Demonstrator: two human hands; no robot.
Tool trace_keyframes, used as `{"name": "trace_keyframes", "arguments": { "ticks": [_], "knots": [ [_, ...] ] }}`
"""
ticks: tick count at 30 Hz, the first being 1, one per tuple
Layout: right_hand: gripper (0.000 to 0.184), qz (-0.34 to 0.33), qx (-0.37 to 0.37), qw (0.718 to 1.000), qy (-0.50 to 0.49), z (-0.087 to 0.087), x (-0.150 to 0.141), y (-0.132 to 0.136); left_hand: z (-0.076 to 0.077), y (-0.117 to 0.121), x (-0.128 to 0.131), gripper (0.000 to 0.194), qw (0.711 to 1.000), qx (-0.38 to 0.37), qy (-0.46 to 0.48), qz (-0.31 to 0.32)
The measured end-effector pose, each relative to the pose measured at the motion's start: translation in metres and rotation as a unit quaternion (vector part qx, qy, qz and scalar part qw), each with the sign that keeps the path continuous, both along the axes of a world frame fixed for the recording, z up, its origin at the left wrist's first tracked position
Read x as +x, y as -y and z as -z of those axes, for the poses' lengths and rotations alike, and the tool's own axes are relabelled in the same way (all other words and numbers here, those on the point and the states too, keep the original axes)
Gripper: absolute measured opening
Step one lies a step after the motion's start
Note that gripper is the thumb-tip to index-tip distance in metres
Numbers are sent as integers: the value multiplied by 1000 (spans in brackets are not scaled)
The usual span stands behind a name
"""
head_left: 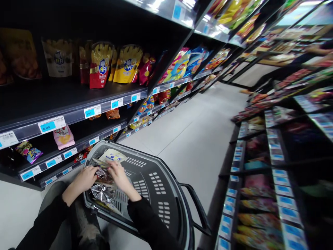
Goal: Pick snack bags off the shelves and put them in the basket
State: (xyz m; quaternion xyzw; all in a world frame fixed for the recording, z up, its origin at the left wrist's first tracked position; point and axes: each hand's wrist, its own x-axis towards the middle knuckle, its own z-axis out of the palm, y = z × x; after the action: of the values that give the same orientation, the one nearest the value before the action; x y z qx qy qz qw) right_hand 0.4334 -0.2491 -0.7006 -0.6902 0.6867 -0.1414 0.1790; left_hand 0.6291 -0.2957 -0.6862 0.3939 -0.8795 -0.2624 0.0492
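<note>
A grey shopping basket (156, 180) stands on the floor in front of me, with snack packets at its near-left end. My left hand (84, 178) and my right hand (118, 175) are both inside it, fingers curled onto a crinkled silver packet (104, 192) with a red-brown face. A pale yellow packet (112, 155) lies just beyond my fingers against the basket's far wall. Both my sleeves are black.
Dark shelves of snack bags (100, 64) with blue price tags (52, 124) run along the left. More stocked shelves (273, 180) line the right. A grey tiled aisle (197, 132) runs between them. The basket's black handle (197, 208) lies folded to the right.
</note>
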Motion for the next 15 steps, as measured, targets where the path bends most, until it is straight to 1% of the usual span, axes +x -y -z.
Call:
{"name": "trace_keyframes", "arguments": {
  "ticks": [2, 3, 6, 8, 12, 15],
  "knots": [
    [42, 51, 24, 998, 25, 5, -23, 7, 4, 1, -1, 40, 1000, 8, 11, -4],
    [39, 60, 40, 997, 39, 8, -33, 9, 5, 0, -2, 39, 1000, 9, 18, -12],
    [29, 38, 76, 992, 89, 13, -53, 9, 3, -1, -5, 34, 998, 5, 41, -45],
    [24, 22, 78, 990, 112, 15, -58, 5, -2, -2, -8, 31, 996, 0, 59, -68],
    [18, 40, 71, 990, 112, 18, -58, -3, -10, -3, -13, 25, 991, 8, 87, -101],
    [20, 30, 83, 989, 118, 21, -53, -6, -14, -3, -14, 21, 986, 26, 105, -128]
  ]
}}
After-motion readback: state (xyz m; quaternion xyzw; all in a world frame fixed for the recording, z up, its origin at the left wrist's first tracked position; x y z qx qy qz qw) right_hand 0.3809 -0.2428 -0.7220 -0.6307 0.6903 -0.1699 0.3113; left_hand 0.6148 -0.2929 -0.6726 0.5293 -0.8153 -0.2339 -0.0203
